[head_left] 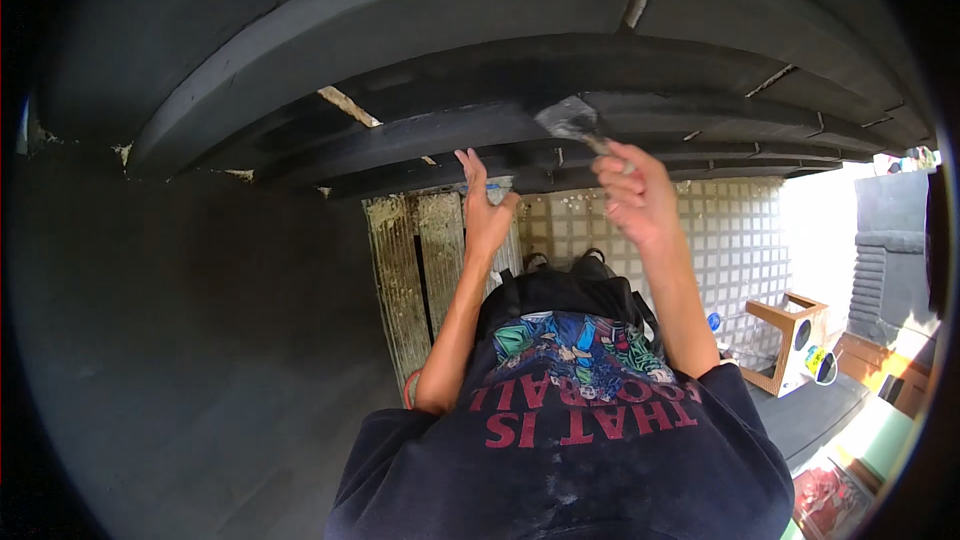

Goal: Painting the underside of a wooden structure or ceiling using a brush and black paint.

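Note:
In front of me runs a dark grey stepped wall [430,60] with long curved-looking ledges and a few pale gaps across them. My right hand [634,195] is closed round the handle of a putty knife [570,118]. Its broad grey blade points up and left, close to a lower ledge; motion blurs it, and I cannot tell whether it touches. My left hand [485,215] is raised beside the lowest ledges with its fingers stretched out, holding nothing. The fingertips are near the ledge edge; contact is unclear.
A worn wooden plank platform [392,240] lies below my left hand. The floor [735,240] has small square tiles. At the right stand a brown wooden stool-like frame [770,380] and a small yellow-and-white bucket [822,365]. A dark wall [200,340] closes the left side.

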`<act>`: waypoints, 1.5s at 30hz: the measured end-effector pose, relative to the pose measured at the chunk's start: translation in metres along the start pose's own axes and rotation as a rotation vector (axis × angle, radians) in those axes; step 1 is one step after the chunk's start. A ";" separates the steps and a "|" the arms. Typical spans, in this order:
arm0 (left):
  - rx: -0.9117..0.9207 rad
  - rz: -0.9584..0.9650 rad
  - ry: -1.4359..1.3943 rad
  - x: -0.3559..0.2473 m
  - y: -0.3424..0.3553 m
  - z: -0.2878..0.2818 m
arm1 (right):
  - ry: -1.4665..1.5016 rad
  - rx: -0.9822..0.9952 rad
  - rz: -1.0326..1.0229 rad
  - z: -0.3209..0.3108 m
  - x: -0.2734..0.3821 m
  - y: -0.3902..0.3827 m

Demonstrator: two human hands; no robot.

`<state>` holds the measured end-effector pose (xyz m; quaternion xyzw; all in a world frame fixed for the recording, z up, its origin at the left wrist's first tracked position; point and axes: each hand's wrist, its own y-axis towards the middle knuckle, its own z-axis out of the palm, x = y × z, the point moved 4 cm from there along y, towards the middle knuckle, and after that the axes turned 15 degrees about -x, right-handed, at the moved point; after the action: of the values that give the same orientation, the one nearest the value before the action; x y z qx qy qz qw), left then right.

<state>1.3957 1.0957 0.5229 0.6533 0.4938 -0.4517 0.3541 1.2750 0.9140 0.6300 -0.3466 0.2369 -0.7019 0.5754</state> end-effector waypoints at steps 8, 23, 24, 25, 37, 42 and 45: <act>-0.015 -0.019 -0.003 -0.005 -0.002 0.004 | 0.328 -0.055 -0.155 -0.105 0.151 -0.016; -0.153 -0.056 -0.028 0.002 -0.002 0.022 | 0.158 0.048 -0.326 -0.103 0.120 -0.031; -0.148 -0.047 -0.027 -0.001 -0.001 0.024 | 0.236 0.048 -0.287 -0.116 0.138 -0.020; -0.169 -0.038 0.001 -0.003 -0.001 0.024 | 0.311 0.045 -0.243 -0.122 0.150 -0.019; -0.372 -0.013 0.015 -0.029 -0.016 0.071 | -0.224 -0.335 -0.939 -0.137 0.180 -0.052; -0.275 -0.003 0.164 -0.045 -0.026 0.116 | -0.366 -0.385 -1.068 -0.120 0.157 -0.031; -0.280 -0.050 0.119 -0.037 -0.022 0.118 | -0.415 -0.371 -1.103 -0.102 0.150 -0.024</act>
<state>1.3423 0.9820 0.5169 0.6105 0.5884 -0.3474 0.4005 1.1677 0.7669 0.6132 -0.6417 0.0238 -0.7610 0.0918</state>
